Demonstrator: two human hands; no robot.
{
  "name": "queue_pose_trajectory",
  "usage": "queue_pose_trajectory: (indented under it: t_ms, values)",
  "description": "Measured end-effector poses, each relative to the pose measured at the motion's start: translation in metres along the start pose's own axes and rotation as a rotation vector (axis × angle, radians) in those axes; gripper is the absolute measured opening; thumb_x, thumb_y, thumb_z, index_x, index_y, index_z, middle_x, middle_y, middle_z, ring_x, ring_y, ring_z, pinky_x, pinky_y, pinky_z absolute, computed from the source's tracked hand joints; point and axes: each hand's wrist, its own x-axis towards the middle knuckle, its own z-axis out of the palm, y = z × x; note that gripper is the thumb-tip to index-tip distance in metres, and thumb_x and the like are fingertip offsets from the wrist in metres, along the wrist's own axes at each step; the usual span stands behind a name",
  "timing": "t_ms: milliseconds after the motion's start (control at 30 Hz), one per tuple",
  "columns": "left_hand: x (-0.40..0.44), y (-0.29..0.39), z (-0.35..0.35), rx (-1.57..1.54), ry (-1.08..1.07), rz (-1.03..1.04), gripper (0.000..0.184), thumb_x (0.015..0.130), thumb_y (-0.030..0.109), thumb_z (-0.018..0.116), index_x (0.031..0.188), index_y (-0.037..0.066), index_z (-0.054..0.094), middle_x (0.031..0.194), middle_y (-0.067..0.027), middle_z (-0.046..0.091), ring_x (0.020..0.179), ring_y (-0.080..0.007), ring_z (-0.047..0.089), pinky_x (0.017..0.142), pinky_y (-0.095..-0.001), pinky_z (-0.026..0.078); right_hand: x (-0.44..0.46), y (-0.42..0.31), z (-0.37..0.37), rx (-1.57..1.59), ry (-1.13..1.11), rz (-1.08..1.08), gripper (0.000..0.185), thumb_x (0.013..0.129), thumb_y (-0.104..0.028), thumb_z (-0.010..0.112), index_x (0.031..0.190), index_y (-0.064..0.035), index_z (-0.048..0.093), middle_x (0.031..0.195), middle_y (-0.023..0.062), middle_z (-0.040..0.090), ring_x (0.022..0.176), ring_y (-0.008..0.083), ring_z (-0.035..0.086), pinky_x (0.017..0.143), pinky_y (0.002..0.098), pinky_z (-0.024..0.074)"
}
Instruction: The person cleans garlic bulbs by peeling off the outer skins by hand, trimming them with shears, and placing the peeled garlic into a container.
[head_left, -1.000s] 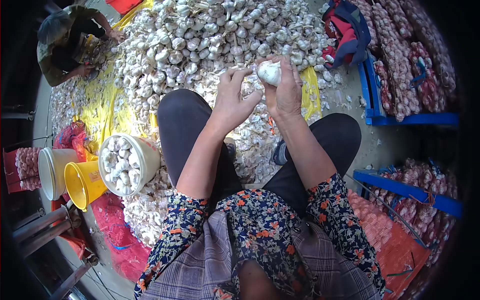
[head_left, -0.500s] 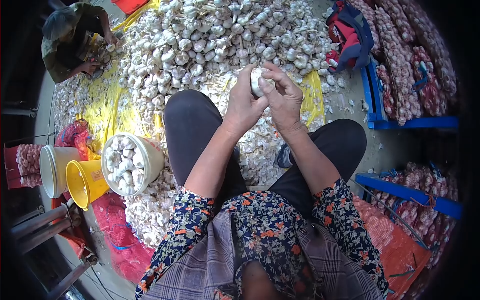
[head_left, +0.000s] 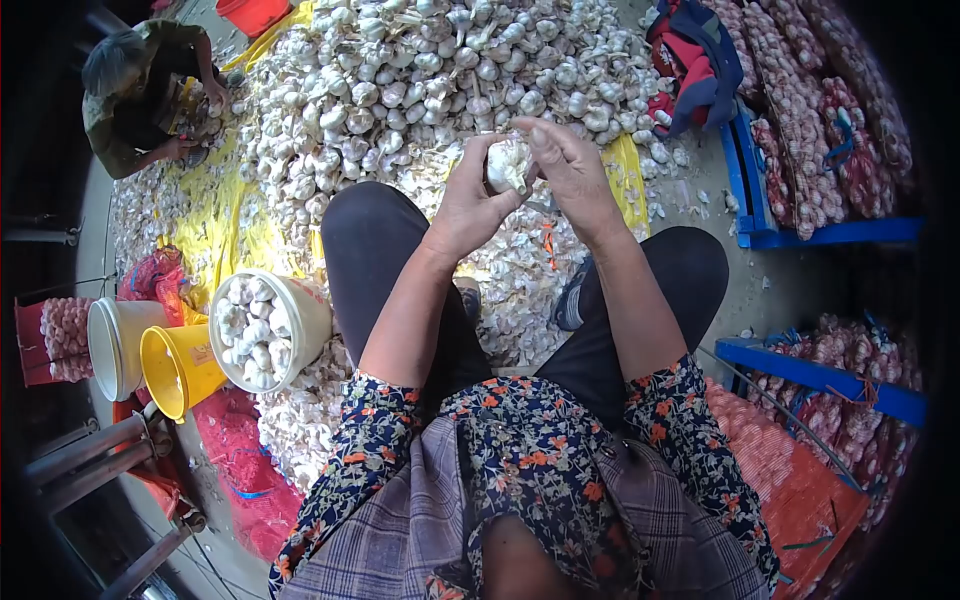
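A white garlic bulb (head_left: 508, 165) is between my two hands, above the loose skins in front of my knees. My left hand (head_left: 468, 205) is wrapped round its left side. My right hand (head_left: 575, 185) is at the bulb's right side, with its thumb up and its fingers bent over; whatever lies inside its fingers is hidden. Beyond the hands rises a large heap of garlic bulbs (head_left: 430, 70). Papery skins (head_left: 515, 310) cover the ground between my legs.
A white bucket (head_left: 312, 320) of bulbs stands left of my knee, beside a yellow bucket (head_left: 200, 365) and another pale bucket (head_left: 128, 335). Another person (head_left: 130, 90) crouches at upper left. Blue racks (head_left: 820, 235) with netted garlic (head_left: 800, 130) stand at right, near a dark jacket (head_left: 705, 60).
The bulb has passed from my right hand to my left. Both hands came together, then my right fingers shifted off the bulb's top to its right side.
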Motion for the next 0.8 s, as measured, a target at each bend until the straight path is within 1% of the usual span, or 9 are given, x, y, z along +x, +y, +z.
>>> queue_pose_trajectory:
  t_ms: [167, 233, 300, 367, 433, 500, 633, 700, 800]
  values:
    - [0.003, -0.019, 0.007, -0.130, 0.023, 0.068, 0.063, 0.069, -0.003, 0.063, 0.127, 0.003, 0.039, 0.101, -0.0110, 0.055, 0.093, -0.0175, 0.057, 0.080, -0.0298, 0.048, -0.012, 0.022, 0.018, 0.136, -0.039, 0.081, 0.030, 0.078, -0.011, 0.069, 0.106, -0.0021, 0.065, 0.091, 0.0039, 0.065, 0.078, 0.0095, 0.058, 0.071, 0.0250, 0.0476]
    - [0.003, -0.010, 0.008, -0.031, 0.124, 0.138, 0.073, 0.069, -0.004, 0.062, 0.135, 0.006, 0.034, 0.103, -0.0136, 0.056, 0.091, -0.0195, 0.058, 0.079, -0.0303, 0.048, -0.017, 0.025, 0.027, -0.106, 0.135, -0.236, 0.028, 0.077, -0.010, 0.070, 0.104, -0.0026, 0.066, 0.085, 0.0018, 0.065, 0.072, 0.0064, 0.055, 0.065, 0.0223, 0.0464]
    - [0.004, -0.007, 0.005, 0.030, 0.152, 0.197, 0.082, 0.067, -0.006, 0.060, 0.141, 0.009, 0.027, 0.106, -0.0159, 0.057, 0.091, -0.0223, 0.060, 0.080, -0.0311, 0.048, -0.015, 0.026, 0.030, -0.053, 0.136, -0.185, 0.026, 0.078, -0.011, 0.070, 0.102, -0.0024, 0.066, 0.081, 0.0011, 0.065, 0.068, 0.0048, 0.053, 0.063, 0.0217, 0.0458]
    - [0.004, -0.003, 0.006, 0.213, 0.056, 0.179, 0.090, 0.069, -0.008, 0.066, 0.145, 0.012, 0.022, 0.128, -0.0143, 0.049, 0.111, -0.0187, 0.052, 0.092, -0.0319, 0.044, -0.015, 0.022, 0.030, -0.076, 0.225, -0.059, 0.026, 0.080, -0.014, 0.071, 0.102, -0.0018, 0.066, 0.079, 0.0019, 0.066, 0.064, 0.0060, 0.052, 0.062, 0.0217, 0.0455]
    - [0.005, -0.004, 0.008, 0.250, 0.033, 0.064, 0.089, 0.070, -0.007, 0.067, 0.144, 0.012, 0.024, 0.132, -0.0133, 0.048, 0.112, -0.0175, 0.053, 0.093, -0.0309, 0.044, -0.005, 0.031, 0.027, -0.083, 0.273, -0.073, 0.019, 0.084, -0.016, 0.068, 0.095, -0.0010, 0.067, 0.077, 0.0032, 0.066, 0.064, 0.0072, 0.055, 0.060, 0.0222, 0.0469]
    - [0.008, -0.014, 0.010, 0.195, 0.029, 0.271, 0.087, 0.072, -0.006, 0.069, 0.144, 0.012, 0.025, 0.126, -0.0128, 0.052, 0.108, -0.0178, 0.055, 0.093, -0.0304, 0.044, 0.005, 0.035, 0.020, 0.595, 0.366, 0.215, 0.016, 0.088, -0.018, 0.063, 0.087, -0.0017, 0.066, 0.074, 0.0038, 0.064, 0.066, 0.0078, 0.058, 0.058, 0.0221, 0.0478]
    - [0.009, -0.013, 0.010, -0.279, 0.049, 0.151, 0.083, 0.072, 0.003, 0.073, 0.141, 0.009, 0.028, 0.117, -0.0095, 0.053, 0.100, -0.0161, 0.056, 0.084, -0.0298, 0.048, -0.002, 0.020, 0.018, 0.569, 0.319, 0.228, 0.021, 0.091, -0.023, 0.060, 0.089, -0.0021, 0.065, 0.084, 0.0056, 0.065, 0.070, 0.0098, 0.060, 0.059, 0.0235, 0.0499]
    - [0.010, -0.012, 0.004, -0.277, 0.023, 0.135, 0.079, 0.073, 0.002, 0.072, 0.140, 0.009, 0.029, 0.116, -0.0083, 0.052, 0.099, -0.0159, 0.055, 0.084, -0.0291, 0.048, -0.007, 0.028, 0.010, 0.471, 0.240, 0.186, 0.026, 0.090, -0.026, 0.062, 0.097, -0.0004, 0.064, 0.088, 0.0058, 0.064, 0.073, 0.0087, 0.059, 0.062, 0.0226, 0.0494]
    - [0.007, -0.011, 0.000, -0.236, -0.018, 0.124, 0.071, 0.075, 0.000, 0.069, 0.136, 0.009, 0.033, 0.113, -0.0072, 0.052, 0.099, -0.0151, 0.055, 0.084, -0.0279, 0.047, -0.015, 0.029, 0.008, -0.335, 0.166, -0.344, 0.034, 0.084, -0.029, 0.070, 0.103, -0.0004, 0.064, 0.084, 0.0050, 0.064, 0.071, 0.0047, 0.057, 0.060, 0.0209, 0.0464]
